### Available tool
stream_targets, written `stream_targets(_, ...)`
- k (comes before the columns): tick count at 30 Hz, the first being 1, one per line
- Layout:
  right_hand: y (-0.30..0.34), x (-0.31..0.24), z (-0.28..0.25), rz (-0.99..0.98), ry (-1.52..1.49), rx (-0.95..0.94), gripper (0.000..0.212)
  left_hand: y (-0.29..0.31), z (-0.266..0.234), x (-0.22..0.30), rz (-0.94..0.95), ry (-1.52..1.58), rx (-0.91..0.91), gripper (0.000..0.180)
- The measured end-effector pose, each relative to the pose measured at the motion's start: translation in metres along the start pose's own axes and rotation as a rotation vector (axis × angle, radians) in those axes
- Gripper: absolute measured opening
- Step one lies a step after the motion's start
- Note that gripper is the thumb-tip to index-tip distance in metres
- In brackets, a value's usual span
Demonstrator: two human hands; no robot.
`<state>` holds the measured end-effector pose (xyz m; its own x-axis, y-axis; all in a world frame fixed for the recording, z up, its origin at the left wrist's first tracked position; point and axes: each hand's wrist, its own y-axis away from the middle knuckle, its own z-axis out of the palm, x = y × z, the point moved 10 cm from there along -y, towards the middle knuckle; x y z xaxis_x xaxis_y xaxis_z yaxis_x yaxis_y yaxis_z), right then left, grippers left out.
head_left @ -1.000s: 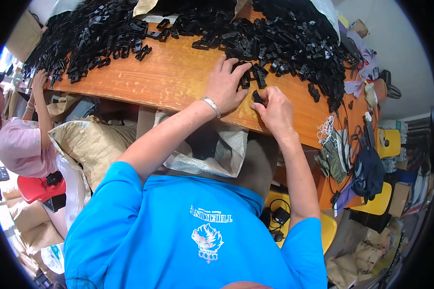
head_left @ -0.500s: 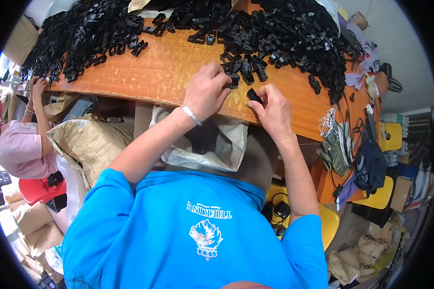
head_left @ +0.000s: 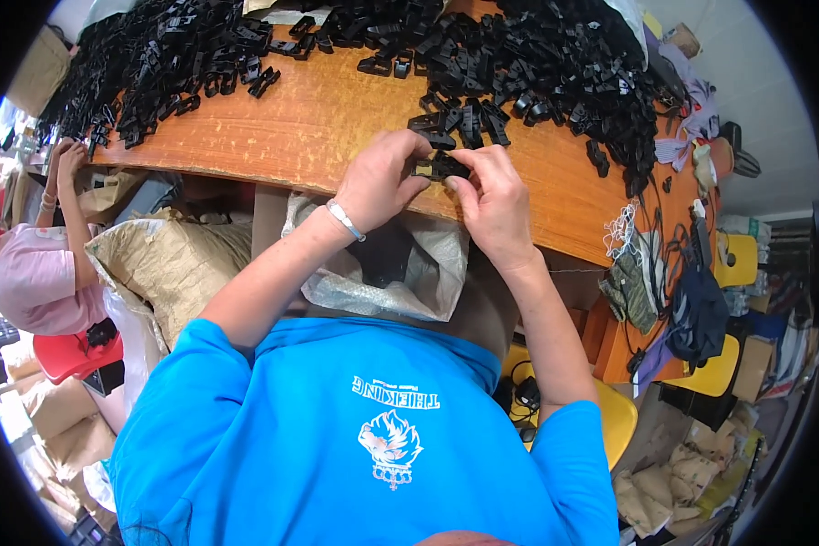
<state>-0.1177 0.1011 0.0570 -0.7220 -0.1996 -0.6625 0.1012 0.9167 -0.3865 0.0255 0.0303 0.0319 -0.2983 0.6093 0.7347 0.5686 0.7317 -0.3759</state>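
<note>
Above the near edge of the wooden table, both hands meet at a small black plastic part (head_left: 442,166). My left hand (head_left: 384,177) pinches its left end between thumb and fingers. From the other side, the thumb and fingers of my right hand (head_left: 495,202) close on its right end. Whether it is one part or two pressed together I cannot tell, as fingertips cover both ends. Just beyond the fingers lie several similar loose black plastic parts (head_left: 471,123), at the front of a large heap (head_left: 537,59).
A second black heap (head_left: 173,55) covers the table's far left. Below the table edge, an open white woven sack (head_left: 419,296) sits at my lap, beside a brown sack (head_left: 173,268). Cords and cloth (head_left: 696,300) hang at right. Another person (head_left: 45,273) works at far left.
My right hand has moved left with its black plastic part, up to my left hand. Now both hands hold black plastic between them; before, they were apart.
</note>
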Motion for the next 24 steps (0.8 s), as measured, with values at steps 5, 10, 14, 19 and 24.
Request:
stream_targets(5,-0.011,-0.001,0.02,-0.033,0.007,-0.064,0.032,-0.003,-0.004,-0.006,-0.026,-0.019,-0.007,0.042)
stream_targets(10,-0.018,-0.01,0.021,-0.139,0.067,-0.053,0.03,-0.005,-0.003,-0.015,-0.083,0.028,-0.002,0.044)
stream_targets(14,-0.023,-0.008,0.018,-0.126,0.063,-0.093,0.031,-0.006,-0.003,-0.016,-0.046,0.012,-0.001,0.046)
stream_targets(19,-0.012,-0.016,0.019,-0.16,0.093,-0.118,0.029,-0.001,-0.002,-0.015,-0.059,0.014,-0.068,0.036)
stream_targets(24,-0.002,-0.024,0.024,-0.181,0.189,-0.097,0.022,0.0,-0.009,-0.019,-0.101,0.133,-0.065,0.025)
